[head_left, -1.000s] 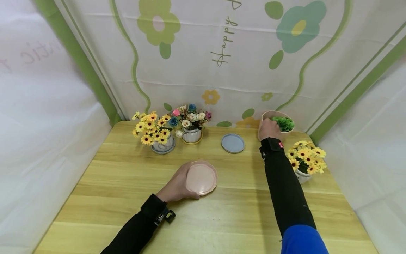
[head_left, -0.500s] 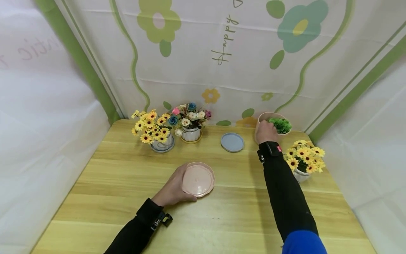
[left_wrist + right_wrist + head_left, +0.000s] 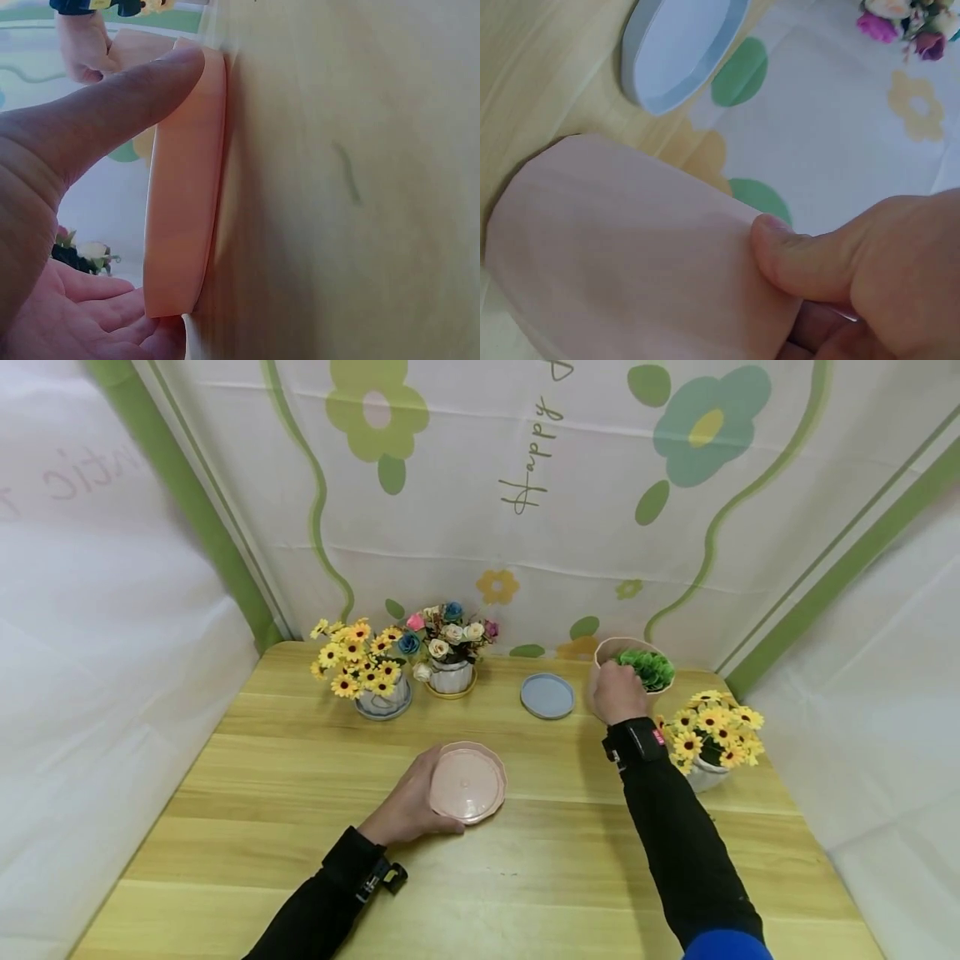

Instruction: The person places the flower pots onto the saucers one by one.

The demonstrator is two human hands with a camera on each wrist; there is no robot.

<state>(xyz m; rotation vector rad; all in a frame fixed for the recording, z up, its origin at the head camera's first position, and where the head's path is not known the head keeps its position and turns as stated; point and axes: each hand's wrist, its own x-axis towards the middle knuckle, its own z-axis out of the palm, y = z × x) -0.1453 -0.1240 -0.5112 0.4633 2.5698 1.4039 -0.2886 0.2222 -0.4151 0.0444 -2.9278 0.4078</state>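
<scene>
My left hand [image 3: 408, 806] grips a pink scalloped saucer [image 3: 468, 785] near the middle of the table. In the left wrist view, the thumb [image 3: 150, 86] lies along one part of the saucer's rim, with fingers at the opposite part. At the back right, my right hand [image 3: 622, 693] pinches the near left rim of a pale pink flowerpot [image 3: 630, 247] holding a green leafy plant [image 3: 648, 670]. Its thumb [image 3: 795, 251] presses the pot's outer wall, while the other fingers go over the rim and are mostly hidden.
A blue-grey saucer [image 3: 547, 696] lies left of the pink pot. Yellow daisies [image 3: 716, 731] in a white pot stand close by my right forearm. Farther left are another pot of yellow daisies [image 3: 360, 660] and a pot of mixed roses [image 3: 453, 639], before a printed curtain [image 3: 450, 527].
My right hand has brought the pink pot and its plant toward me and slightly left. My left hand and the pink saucer have shifted slightly left, staying nearly still over the last half second.
</scene>
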